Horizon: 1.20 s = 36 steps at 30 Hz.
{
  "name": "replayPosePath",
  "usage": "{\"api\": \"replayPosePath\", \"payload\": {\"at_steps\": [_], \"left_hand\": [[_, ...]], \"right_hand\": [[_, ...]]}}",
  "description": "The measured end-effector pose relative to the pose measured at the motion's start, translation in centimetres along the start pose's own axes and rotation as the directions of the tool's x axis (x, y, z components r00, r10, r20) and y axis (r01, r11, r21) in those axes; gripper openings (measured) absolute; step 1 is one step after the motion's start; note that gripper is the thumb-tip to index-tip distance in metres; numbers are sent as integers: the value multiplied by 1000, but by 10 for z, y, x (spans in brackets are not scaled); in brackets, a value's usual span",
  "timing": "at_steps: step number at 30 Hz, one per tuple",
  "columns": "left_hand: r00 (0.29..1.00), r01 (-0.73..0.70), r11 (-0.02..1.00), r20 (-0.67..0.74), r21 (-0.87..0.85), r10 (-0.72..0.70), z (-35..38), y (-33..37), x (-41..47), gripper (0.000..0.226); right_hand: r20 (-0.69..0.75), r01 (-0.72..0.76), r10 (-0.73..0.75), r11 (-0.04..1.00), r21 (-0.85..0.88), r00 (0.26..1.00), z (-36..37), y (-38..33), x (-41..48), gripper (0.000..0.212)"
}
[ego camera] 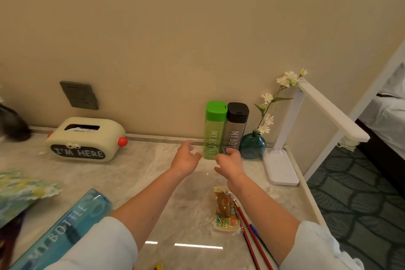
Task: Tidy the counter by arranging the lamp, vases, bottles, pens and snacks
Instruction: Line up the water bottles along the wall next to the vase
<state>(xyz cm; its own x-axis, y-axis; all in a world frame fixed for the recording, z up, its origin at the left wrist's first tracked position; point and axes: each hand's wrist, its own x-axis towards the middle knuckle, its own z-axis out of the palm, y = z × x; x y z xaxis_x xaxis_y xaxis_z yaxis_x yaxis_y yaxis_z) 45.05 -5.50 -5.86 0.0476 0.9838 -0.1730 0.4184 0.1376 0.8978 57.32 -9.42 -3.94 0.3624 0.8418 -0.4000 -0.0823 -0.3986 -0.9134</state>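
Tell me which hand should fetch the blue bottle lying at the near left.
Likely left. The blue bottle lies by the left sleeve; the left hand is empty. The right hand, near the grey bottle, would cross over.

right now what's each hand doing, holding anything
Left hand: open, fingers loosely curled, holding nothing.
Right hand: open, fingers loosely curled, holding nothing.

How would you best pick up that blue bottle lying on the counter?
Take the blue bottle around the middle of its body, coming down from above with fingers across its narrow width. It lies on its side on the counter, long axis running diagonally, so its two long sides are probably easiest to reach. Its near end is out of view.
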Motion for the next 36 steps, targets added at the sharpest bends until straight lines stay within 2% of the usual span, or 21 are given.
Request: {"api": "replayPosePath", "payload": {"at_steps": [6, 12, 19, 23, 29, 31, 34, 36], "left_hand": [[987, -36, 998, -156, -50, 28, -52, -17, -47, 34], [945, -31, 997, -323, 73, 53, -110, -38, -98, 28], [920, 16, 974, -385, 228, 75, -169, -68, -146, 31], [940, 87, 923, -339, 374, 49, -199, -92, -162, 46], [986, 158, 806, -129, 570, -102, -220, -124, -170, 100], [990, 139, 779, -99, 612, -99, -219, -129, -171, 97], [995, 94, 776, -71, 624, -64, -221, -133, -172, 79], [999, 53, 768, -44, 638, -32, -223, -131, -171, 75]], "right_hand": [[149, 58, -55, 998, -16, 987, 34, 0, -43, 43], [341, 72, -34, 992, -100, 940, 79, 14, -87, 34], [481, 122, -9, 971, -204, 877, 130, 33, -131, 32], [498, 147, -20, 965, -218, 867, 155, 42, -145, 36], [428, 167, -50, 956, -241, 903, 182, 52, -158, 42], [415, 182, -62, 949, -257, 908, 185, 54, -159, 45], [385, 189, -75, 945, -268, 920, 188, 58, -163, 50], [359, 199, -96, 945, -261, 929, 187, 61, -166, 51]]}}
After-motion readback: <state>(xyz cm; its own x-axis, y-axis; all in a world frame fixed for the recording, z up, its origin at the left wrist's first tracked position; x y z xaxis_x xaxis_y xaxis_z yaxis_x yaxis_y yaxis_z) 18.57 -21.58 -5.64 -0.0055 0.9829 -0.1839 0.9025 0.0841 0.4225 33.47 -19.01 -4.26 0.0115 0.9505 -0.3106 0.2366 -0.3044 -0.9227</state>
